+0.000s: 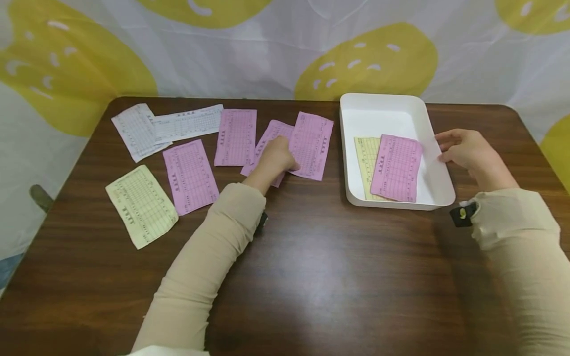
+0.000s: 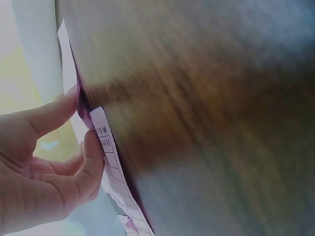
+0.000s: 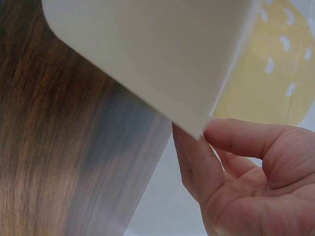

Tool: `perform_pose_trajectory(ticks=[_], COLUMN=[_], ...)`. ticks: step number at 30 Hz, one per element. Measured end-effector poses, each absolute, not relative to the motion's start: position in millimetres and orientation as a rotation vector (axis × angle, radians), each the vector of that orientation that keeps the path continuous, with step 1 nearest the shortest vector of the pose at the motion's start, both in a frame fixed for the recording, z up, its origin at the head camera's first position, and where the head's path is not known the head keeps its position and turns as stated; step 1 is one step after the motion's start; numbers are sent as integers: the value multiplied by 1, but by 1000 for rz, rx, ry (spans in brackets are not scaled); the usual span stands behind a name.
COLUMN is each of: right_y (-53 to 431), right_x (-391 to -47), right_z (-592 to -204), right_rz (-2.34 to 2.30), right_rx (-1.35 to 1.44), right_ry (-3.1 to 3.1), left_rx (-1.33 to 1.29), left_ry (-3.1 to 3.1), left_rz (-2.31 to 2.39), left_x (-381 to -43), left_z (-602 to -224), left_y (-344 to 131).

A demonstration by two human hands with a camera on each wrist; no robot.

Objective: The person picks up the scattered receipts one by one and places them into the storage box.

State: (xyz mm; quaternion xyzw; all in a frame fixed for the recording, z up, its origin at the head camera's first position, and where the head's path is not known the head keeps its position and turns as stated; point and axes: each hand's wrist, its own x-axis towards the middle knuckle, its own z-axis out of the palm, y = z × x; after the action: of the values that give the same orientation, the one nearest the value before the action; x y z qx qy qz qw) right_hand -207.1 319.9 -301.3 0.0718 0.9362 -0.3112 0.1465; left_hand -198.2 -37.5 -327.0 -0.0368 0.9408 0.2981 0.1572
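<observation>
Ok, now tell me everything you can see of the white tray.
The tray is white, smooth and plastic-looking: a shallow rectangle with rounded corners and low walls. It sits open side up on the table, its far end near the table's back edge. Inside, a pink slip partly covers a yellow slip; the far part of the floor is bare. The right grip touches its right wall.

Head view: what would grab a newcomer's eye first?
Probably the white tray on the right of the table, a pink slip overlapping a yellow slip inside. Next, the slips spread left of it, the left hand at two pink ones. Behind, big yellow shapes on the backdrop.
</observation>
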Motion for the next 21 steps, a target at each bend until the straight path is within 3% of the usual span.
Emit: perform_pose_trajectory(ticks=[21], right_y=[318], right_x=[-202], right_z=[-300], right_rz=[-1102], right_rx=[195], right_ry=[2521], left_rx=[-103], left_ry=[2709], left_rz=[1020], left_x=[-196], left_z=[-328], left_y=[-41])
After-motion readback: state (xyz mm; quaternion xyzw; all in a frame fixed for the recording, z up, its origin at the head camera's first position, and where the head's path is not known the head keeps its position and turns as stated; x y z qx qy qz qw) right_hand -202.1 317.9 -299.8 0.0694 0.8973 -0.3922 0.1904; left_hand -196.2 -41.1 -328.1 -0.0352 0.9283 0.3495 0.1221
